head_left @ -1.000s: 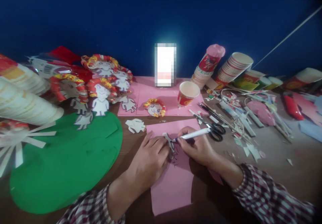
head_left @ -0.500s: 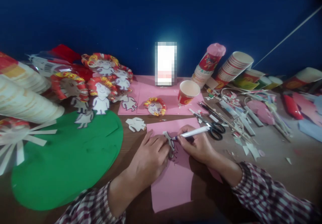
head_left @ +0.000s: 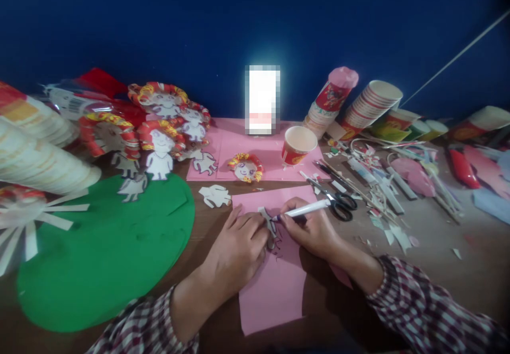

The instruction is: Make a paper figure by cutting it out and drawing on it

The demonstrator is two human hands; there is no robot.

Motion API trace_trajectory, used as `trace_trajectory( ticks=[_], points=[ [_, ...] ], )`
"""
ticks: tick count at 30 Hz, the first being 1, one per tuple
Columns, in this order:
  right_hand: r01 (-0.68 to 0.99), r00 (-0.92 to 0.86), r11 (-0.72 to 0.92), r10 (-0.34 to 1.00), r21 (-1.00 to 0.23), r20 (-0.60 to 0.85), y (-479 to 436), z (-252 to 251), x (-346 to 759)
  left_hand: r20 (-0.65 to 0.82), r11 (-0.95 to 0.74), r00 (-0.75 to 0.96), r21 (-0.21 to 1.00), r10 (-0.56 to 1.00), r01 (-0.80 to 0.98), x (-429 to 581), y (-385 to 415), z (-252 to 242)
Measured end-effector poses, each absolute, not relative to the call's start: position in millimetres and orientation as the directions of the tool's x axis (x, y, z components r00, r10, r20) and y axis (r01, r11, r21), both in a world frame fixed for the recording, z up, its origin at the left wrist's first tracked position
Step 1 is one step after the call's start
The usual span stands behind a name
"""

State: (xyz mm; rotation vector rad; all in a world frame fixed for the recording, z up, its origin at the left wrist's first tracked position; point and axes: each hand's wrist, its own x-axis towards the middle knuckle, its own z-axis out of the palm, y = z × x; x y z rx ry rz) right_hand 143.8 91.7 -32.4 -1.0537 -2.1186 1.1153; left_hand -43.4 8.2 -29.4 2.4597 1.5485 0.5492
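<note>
Between my hands a small white paper cut-out (head_left: 271,225) lies on a pink sheet (head_left: 274,295). My left hand (head_left: 244,242) has its fingers curled over the cut-out's left side, pinning it to the sheet. In my right hand (head_left: 314,231) is a white marker (head_left: 308,208) with a dark tip, which touches the cut-out's upper edge. Dark strokes mark the pink sheet just below the tip. Beyond my left hand rests another white body-shaped cut-out (head_left: 215,196). A small face cut-out ringed in red and yellow (head_left: 244,169) lies further back.
A green paper oval (head_left: 115,264) covers the left of the table, with stacked paper cups (head_left: 43,157) beside it. Black-handled scissors (head_left: 342,206) and paper scraps (head_left: 398,237) are to the right. A red paper cup (head_left: 295,155) stands at the back, near a bright blurred screen (head_left: 263,99).
</note>
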Motion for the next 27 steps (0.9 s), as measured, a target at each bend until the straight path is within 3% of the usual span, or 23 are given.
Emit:
trace_trajectory(
  ticks=[27],
  points=[
    [0.406, -0.557, 0.379, 0.824, -0.832, 0.103, 92.1, -32.8, 143.4, 0.206, -0.447, 0.398, 0.34, 0.894, 0.828, -43.4, 8.7, -30.2]
  ],
)
